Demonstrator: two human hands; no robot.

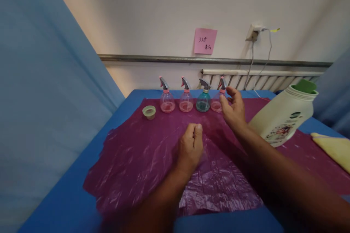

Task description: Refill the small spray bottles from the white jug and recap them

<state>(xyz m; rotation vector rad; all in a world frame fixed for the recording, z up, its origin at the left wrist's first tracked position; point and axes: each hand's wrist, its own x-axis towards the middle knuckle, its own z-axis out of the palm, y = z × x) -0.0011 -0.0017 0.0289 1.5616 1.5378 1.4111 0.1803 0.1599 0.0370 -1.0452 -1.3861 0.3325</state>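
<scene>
My left hand (190,143) is closed in a loose fist above the middle of a purple plastic sheet (142,160), and nothing shows in it. At the back right, my right hand (234,107) is open, its thumb and fingers apart. It is beside the rightmost pink spray bottle (216,106) and partly covers it; whether they touch I cannot tell. In the same upright row stand a teal spray bottle (203,102) and two more pink ones, the middle pink spray bottle (186,102) and the left pink spray bottle (167,102). Each has a grey trigger head and some liquid inside.
A small pale cup (149,113) sits left of the row. To the right, a large cream jug (284,120) with a green cap part is partly behind my right forearm. A yellow cloth (333,149) lies at the far right. Behind are a radiator (273,80) and a metal rail (153,58).
</scene>
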